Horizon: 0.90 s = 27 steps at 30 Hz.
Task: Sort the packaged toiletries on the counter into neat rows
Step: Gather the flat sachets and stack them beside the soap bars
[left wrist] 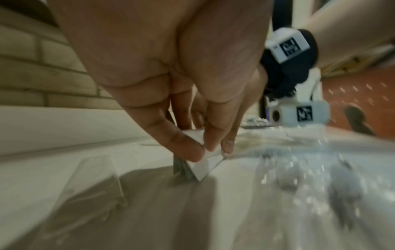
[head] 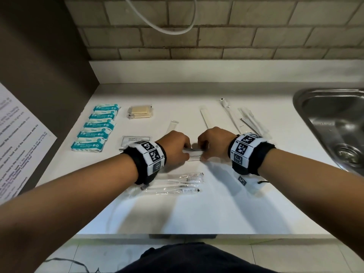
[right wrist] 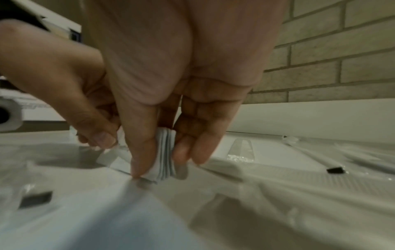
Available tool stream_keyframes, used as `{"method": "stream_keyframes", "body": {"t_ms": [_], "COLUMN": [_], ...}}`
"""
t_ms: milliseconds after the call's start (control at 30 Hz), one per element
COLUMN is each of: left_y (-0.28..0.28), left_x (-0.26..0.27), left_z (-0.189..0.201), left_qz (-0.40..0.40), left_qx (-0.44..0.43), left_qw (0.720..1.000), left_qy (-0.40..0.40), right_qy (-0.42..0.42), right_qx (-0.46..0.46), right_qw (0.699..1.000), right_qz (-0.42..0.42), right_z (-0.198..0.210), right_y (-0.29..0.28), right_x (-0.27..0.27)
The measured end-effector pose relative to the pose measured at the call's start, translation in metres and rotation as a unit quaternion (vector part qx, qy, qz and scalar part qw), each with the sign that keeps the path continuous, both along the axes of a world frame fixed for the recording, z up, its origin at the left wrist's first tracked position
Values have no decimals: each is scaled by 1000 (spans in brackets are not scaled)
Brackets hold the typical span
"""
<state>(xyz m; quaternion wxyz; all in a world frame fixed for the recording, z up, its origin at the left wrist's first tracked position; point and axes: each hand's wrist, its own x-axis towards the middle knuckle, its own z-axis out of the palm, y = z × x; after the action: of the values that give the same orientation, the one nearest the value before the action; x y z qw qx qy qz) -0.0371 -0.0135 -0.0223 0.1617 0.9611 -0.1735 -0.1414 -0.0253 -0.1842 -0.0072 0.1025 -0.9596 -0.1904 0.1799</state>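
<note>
Both hands meet at the middle of the smooth white tabletop [head: 197, 209], each pinching one end of a thin stack of flat white paper sachets [head: 194, 153] stood on its long edge. The left hand [head: 174, 147] curls thumb and fingertips [left wrist: 188, 148] around the stack's left end, whose lower corner touches the surface. The right hand [head: 213, 143] has its grip narrow on the other end, thumb on one face and fingers [right wrist: 183, 152] on the other, the layered edges of the sachets showing between them.

Five teal and white soft plastic wipe packs [head: 96, 129] lie in a slanted column at the left. Beside them, toward the back, sits a small pile of pale yellow flat packets [head: 140, 112], and a white sachet printed with the word shampoo [head: 134, 139] lies partly under the left wrist. Clear crinkled wrappers holding white toothbrushes [head: 183, 183] lie in a row nearest the person. Long slim clear-wrapped items [head: 236, 117] lie loosely toward the right, near a stainless steel sink [head: 334, 123]. Behind runs a wall of rough grey-beige brick tiles [head: 216, 26].
</note>
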Motion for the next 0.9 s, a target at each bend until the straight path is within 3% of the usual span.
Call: {"method": "stream_keyframes", "body": {"t_ms": [300,500,700,900], "left_y": [54,106,148,165], "left_x": [27,52,70,81], "left_z": [47,75,62,38], "left_qz": [142,227,296,330], "left_qx": [-192,-275,-283,-231], "left_qw": [971,933,909,911], "left_qy": [15,42,77,88], "right_qy": [18,71,142,174], "right_qx": [129,285,327,277], "right_qw": [991,951,924,929], "right_qz": [-16,-95,-136,-172], "right_z": [43,63,48,22], "right_y": [29,75,121,148], "right_x": [44,79,94,105]}}
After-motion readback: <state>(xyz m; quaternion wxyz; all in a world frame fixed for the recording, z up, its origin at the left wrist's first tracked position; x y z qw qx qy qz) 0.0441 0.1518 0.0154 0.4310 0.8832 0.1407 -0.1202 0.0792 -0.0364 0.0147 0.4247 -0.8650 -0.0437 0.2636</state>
